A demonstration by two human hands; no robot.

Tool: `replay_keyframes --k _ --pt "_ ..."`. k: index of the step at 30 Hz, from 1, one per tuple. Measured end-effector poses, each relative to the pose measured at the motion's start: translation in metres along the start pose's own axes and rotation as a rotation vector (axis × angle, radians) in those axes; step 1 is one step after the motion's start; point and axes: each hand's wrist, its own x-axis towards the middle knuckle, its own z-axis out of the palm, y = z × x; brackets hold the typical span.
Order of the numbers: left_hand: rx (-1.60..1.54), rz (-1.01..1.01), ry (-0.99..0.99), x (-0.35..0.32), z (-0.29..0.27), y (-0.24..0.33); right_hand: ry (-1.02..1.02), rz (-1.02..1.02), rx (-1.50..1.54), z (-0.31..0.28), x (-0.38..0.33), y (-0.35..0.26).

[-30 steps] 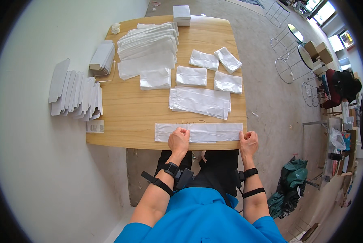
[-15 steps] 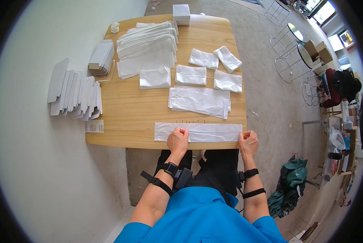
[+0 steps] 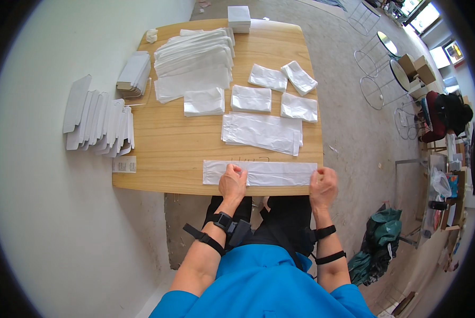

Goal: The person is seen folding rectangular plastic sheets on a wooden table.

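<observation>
A long white flat bag [image 3: 280,174], thin and creased, lies crosswise along the table's near edge. Over its left part rests my left hand [image 3: 232,182], fingers curled and thumb pressed to the fingertips; whatever sits in that pinch is hidden. My right hand [image 3: 323,186] is at the bag's right end, its fingers bent together and slightly blurred. Whether it grips the bag's edge does not show clearly. Just beyond lies a short stack of similar long bags [image 3: 261,132]. Folded white packets [image 3: 251,99] are spread out farther back.
A fanned pile of white sheets [image 3: 195,63] covers the wooden table's [image 3: 168,153] far left. White flat cartons [image 3: 99,124] lean by the wall, near another carton stack [image 3: 134,74]. A white block of boxes [image 3: 238,19] stands at the back. Round stools [image 3: 399,74] stand right.
My right hand has shifted slightly left and away from me at the bag's right end. My left hand and the bag stay almost in place.
</observation>
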Motion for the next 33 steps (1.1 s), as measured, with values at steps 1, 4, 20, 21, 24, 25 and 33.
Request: replay_keyframes --k 1,4,20,21,24,25,33 --pt "-0.087 0.021 -0.043 0.001 -0.003 -0.004 -0.119 -0.002 0.204 -0.007 0.001 -0.024" --pt "-0.224 0.048 -0.063 0.001 -0.020 -0.010 -0.410 -0.060 0.714 0.002 -0.012 -0.075" --pt "-0.016 0.030 0.235 0.001 -0.080 -0.073 -0.681 -0.160 0.634 0.089 -0.051 -0.118" --pt "-0.017 0.028 0.240 0.002 -0.080 -0.071 -0.704 -0.126 0.647 0.089 -0.052 -0.121" --pt "0.138 0.037 0.239 0.007 -0.076 -0.062 -0.705 -0.112 0.622 0.089 -0.050 -0.121" --pt "0.127 0.010 0.181 0.008 -0.075 -0.058 -0.699 -0.114 0.626 0.092 -0.049 -0.119" --pt "-0.345 -0.025 0.066 0.001 -0.075 -0.045 -0.762 -0.128 0.559 0.089 -0.046 -0.119"
